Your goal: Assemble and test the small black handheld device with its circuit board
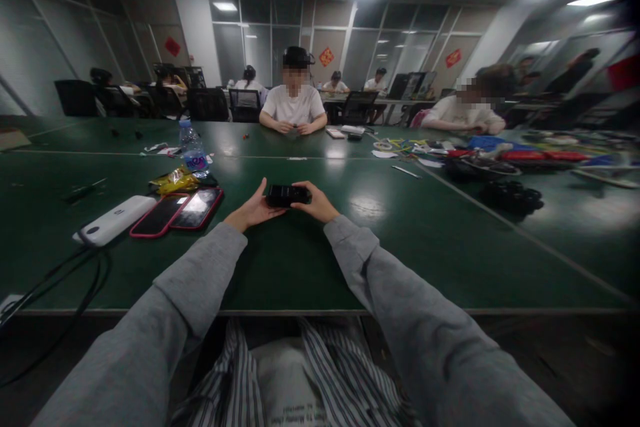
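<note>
A small black box-shaped device (281,195) is held just above the green table, in front of me; its exact kind cannot be made out. My left hand (254,210) supports it from below at its left end, with the fingers under it and the thumb raised beside it. Around the right end, my right hand (315,202) is closed, thumb on the near side and fingers on the far side. To the left of my hands lie two red-edged phones (197,208), one overlapping the other.
Left on the green table (295,273) are a white power bank (117,219), black cables (95,280), a yellow packet (175,180) and a water bottle (193,150). A pen (406,172) and a black bundle (513,197) lie right. A person (293,103) sits opposite.
</note>
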{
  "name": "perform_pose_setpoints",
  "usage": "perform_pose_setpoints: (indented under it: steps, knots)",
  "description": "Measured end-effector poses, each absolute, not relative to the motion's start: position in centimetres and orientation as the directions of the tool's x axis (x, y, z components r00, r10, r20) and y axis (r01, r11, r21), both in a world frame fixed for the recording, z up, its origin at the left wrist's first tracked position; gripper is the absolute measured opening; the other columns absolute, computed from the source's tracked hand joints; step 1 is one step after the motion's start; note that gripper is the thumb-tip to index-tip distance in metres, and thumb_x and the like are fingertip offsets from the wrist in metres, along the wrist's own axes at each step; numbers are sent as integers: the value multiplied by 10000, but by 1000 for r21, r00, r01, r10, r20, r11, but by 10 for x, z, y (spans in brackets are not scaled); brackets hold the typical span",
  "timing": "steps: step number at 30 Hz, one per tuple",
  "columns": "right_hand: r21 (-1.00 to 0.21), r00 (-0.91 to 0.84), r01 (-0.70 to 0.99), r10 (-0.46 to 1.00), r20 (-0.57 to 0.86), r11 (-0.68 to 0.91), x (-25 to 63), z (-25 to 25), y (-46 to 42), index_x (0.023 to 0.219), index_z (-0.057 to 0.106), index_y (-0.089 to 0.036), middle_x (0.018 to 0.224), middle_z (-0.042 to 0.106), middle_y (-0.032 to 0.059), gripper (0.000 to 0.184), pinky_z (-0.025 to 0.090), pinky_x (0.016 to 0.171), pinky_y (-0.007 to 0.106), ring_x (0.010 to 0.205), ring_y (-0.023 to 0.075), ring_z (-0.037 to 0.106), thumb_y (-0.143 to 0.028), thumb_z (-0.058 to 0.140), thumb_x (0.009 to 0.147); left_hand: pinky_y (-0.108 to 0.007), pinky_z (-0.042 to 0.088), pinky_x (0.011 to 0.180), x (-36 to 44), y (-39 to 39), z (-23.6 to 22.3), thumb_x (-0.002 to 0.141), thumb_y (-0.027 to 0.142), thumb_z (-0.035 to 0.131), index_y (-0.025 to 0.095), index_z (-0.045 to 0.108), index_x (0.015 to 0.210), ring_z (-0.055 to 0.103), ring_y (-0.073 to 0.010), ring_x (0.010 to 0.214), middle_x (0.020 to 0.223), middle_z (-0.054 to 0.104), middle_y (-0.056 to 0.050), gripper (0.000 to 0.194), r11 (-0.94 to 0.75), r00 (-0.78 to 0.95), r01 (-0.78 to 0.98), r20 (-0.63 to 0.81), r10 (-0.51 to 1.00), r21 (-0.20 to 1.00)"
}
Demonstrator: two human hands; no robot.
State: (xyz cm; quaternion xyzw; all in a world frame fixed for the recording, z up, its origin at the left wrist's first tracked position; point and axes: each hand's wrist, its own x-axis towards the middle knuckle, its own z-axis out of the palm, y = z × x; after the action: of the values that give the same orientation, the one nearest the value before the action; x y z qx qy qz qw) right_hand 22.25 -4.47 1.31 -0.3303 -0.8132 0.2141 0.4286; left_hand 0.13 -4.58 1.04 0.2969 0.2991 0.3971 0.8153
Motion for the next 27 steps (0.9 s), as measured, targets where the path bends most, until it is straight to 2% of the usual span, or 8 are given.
perform_pose_setpoints:
  steps: [4,6,20,27]
  knots:
    - [-662,-418,353,745,520,661,222,9,-45,1149,523,-219,1130,587,82,536,473,878,416,1071,269,567,-379,748,689,-362,512,934,3,-47,10,848,426,618,89,567,1178,640,-245,1025,1086,656,-176,474,475,476,-468,-241,846,745]
    - [-672,-416,345,748,517,656,222,8,-45,1141,512,-227,1112,592,74,532,457,908,429,1062,265,574,-367,749,686,-358,518,927,4,-47,9,849,350,635,97,557,1205,642,-240,1026,1082,658,-171,443,466,457,-470,-244,855,750]
    - [-731,-432,264,755,493,629,224,-5,-39,1162,449,-231,1134,569,70,561,444,944,428,1046,238,582,-373,740,704,-361,548,895,4,-47,9,848,297,637,95,540,1228,652,-248,1008,1089,651,-179,441,452,429,-467,-252,867,760]
    - [-724,-403,339,788,466,601,224,-7,-40,1156,453,-235,1065,586,51,578,464,899,417,980,230,602,-372,751,680,-341,566,848,7,-46,10,840,277,643,99,545,1217,668,-236,952,1045,664,-164,428,445,395,-442,-277,876,779]
